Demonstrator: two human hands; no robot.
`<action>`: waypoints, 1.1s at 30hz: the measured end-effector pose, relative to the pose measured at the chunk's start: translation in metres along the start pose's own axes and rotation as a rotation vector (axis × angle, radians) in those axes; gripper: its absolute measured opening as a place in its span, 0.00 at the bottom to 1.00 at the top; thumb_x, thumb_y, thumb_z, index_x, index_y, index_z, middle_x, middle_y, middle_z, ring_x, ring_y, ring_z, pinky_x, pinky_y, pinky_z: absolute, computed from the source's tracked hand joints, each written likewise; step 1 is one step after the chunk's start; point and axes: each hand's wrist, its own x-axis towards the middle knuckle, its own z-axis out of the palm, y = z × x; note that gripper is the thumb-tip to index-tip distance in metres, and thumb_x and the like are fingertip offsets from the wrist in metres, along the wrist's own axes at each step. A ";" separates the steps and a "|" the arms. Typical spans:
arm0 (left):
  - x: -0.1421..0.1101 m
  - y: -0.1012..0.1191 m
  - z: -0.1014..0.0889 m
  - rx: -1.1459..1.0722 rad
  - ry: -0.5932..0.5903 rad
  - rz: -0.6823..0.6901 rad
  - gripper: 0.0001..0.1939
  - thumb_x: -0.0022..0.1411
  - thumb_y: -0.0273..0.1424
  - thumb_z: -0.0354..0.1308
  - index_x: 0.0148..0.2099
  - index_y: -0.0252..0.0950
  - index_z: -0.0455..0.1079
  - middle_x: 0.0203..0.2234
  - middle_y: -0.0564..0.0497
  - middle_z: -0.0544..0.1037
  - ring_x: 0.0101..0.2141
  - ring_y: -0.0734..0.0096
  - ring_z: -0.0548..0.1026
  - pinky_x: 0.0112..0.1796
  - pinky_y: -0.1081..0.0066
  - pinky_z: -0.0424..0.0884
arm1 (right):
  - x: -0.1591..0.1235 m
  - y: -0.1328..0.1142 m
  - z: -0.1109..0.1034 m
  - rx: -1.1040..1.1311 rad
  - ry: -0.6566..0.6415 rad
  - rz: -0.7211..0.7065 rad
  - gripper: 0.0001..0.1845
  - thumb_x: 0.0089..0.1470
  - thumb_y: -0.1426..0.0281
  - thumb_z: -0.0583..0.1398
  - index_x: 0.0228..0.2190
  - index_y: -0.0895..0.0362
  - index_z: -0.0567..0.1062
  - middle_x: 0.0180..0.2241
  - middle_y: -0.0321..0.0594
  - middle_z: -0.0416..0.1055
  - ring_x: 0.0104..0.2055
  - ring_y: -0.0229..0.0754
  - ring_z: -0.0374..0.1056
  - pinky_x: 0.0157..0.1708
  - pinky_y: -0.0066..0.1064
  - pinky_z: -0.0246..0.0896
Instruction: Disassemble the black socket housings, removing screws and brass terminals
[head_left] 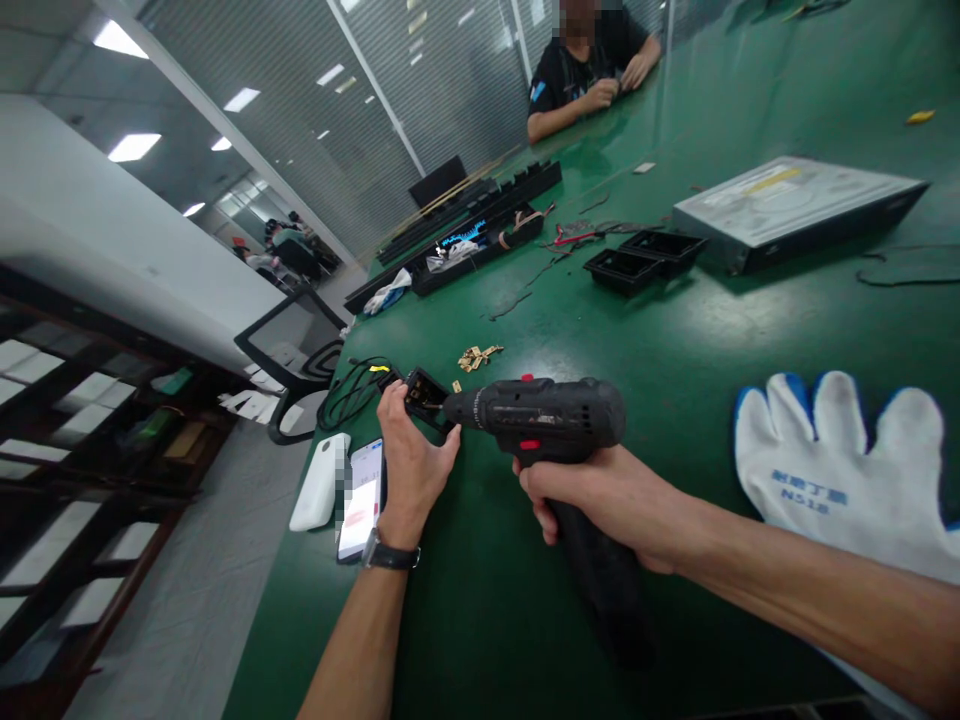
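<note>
A small black plastic housing (424,392) is held at the near left part of the green bench (675,340), pinched between the thumb and fingers of the left hand (409,462). A black cordless power screwdriver (547,412) is gripped in the right hand (600,495), whose grip is wrapped tight round the handle, with the tip of the tool set against the housing. The work is judged to be in its middle: the tool is engaged on the part, and whether a screw is being driven in or taken out cannot be told. A little heap of brass-coloured metal bits (478,356) lies just beyond the housing.

By count, one screwdriver and one held housing are seen. Two more black open trays (643,260) stand together farther up the bench. One flat grey metal drive case (795,208) lies behind them. One white-and-blue work glove (847,470) rests at the right. One phone (361,500) and one white oblong power bank (321,482) lie at the bench's near left edge. One other person (592,60) is seated at the far end, both hands busy.
</note>
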 end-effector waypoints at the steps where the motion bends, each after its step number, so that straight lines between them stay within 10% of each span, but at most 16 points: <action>1: 0.000 0.001 0.000 0.003 0.001 0.001 0.50 0.54 0.30 0.71 0.71 0.36 0.46 0.65 0.32 0.59 0.68 0.43 0.60 0.65 0.41 0.63 | 0.000 0.001 0.000 0.003 0.000 -0.004 0.03 0.49 0.72 0.60 0.27 0.57 0.75 0.19 0.33 0.69 0.23 0.38 0.65 0.28 0.31 0.60; 33: -0.002 0.008 0.001 -0.059 -0.061 -0.085 0.50 0.57 0.26 0.68 0.72 0.38 0.42 0.67 0.32 0.57 0.70 0.42 0.55 0.68 0.42 0.59 | -0.002 0.005 -0.002 -0.121 0.096 0.018 0.17 0.52 0.66 0.67 0.43 0.59 0.77 0.22 0.35 0.72 0.26 0.41 0.67 0.30 0.33 0.61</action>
